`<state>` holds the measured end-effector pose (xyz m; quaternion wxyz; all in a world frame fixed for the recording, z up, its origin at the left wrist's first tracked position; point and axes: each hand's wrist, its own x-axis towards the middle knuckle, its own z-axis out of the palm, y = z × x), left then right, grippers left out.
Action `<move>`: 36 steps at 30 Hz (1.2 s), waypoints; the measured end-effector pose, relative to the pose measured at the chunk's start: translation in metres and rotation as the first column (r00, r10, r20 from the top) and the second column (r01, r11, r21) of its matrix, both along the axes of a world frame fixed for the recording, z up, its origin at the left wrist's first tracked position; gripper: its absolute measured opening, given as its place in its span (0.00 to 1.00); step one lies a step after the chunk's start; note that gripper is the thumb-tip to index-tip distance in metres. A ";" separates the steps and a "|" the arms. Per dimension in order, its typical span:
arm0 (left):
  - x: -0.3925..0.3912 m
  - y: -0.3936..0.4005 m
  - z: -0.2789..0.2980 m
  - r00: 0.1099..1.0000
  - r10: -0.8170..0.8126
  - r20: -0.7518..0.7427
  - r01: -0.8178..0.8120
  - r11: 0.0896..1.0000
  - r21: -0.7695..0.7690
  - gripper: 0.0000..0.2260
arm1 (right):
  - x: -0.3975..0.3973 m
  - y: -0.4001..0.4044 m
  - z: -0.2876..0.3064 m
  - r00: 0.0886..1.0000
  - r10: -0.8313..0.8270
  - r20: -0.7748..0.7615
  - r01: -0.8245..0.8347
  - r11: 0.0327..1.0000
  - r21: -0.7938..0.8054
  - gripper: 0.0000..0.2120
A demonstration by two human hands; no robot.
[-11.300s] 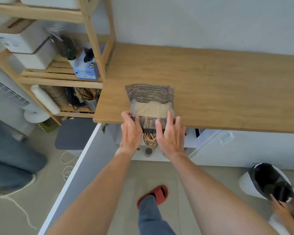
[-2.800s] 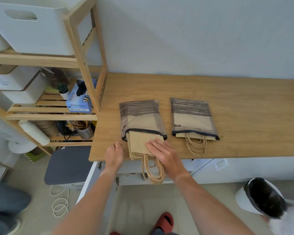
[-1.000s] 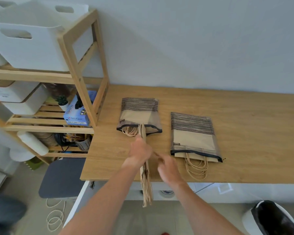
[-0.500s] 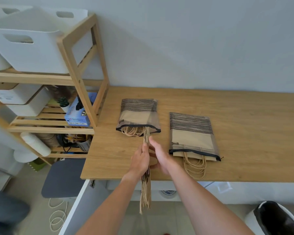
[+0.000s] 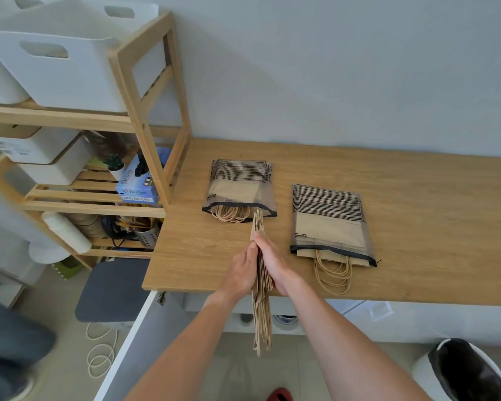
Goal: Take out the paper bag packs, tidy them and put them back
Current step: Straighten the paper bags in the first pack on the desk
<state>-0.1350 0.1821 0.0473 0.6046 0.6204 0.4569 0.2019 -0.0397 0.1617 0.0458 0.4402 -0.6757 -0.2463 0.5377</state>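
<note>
Two clear striped packs of brown paper bags lie on the wooden worktop (image 5: 417, 198). The left pack (image 5: 239, 186) shows twine handles at its open mouth. The right pack (image 5: 329, 221) has bags and handles sticking out toward me. A stack of paper bags (image 5: 261, 314) stands on edge at the worktop's front, its handles hanging past the edge. My left hand (image 5: 242, 270) and my right hand (image 5: 275, 266) press flat against its two sides, fingers straight, squeezing it between the palms.
A wooden shelf rack (image 5: 145, 111) with white bins (image 5: 55, 62), a glove box (image 5: 141, 180) and a utensil holder stands at the left. An open white drawer (image 5: 145, 337) lies under the worktop. A bin with a black liner (image 5: 463, 371) is at the lower right.
The upright stack has been pushed a little farther onto the worktop toward the left pack's mouth, with both hands now flat on its sides. Earlier it lay flat.
</note>
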 end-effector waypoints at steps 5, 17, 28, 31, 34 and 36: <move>-0.003 0.004 0.005 1.000 0.020 -0.001 -0.020 0.997 0.070 0.18 | 0.005 -0.008 0.002 0.997 -0.033 -0.072 0.032 0.999 -0.020 0.24; -0.033 -0.004 -0.007 0.990 0.136 -0.039 -0.126 0.971 0.202 0.26 | -0.001 -0.005 0.014 0.998 -0.033 -0.058 0.025 0.991 -0.133 0.36; -0.028 -0.002 0.005 0.996 0.094 0.003 -0.093 0.976 0.196 0.16 | -0.001 -0.004 0.011 0.980 -0.071 -0.185 0.041 0.986 -0.162 0.43; -0.026 -0.003 0.013 0.996 0.084 -0.019 -0.078 0.972 0.220 0.17 | -0.002 -0.006 0.013 0.985 -0.061 -0.159 0.036 0.987 -0.158 0.45; -0.025 -0.002 0.012 0.996 0.081 -0.047 -0.065 0.956 0.286 0.26 | -0.004 -0.009 0.026 0.993 -0.036 -0.112 0.018 0.987 -0.158 0.44; -0.024 -0.002 0.011 0.995 0.069 -0.072 -0.043 0.948 0.314 0.24 | 0.000 -0.012 0.027 0.992 -0.065 -0.106 0.047 0.986 -0.162 0.37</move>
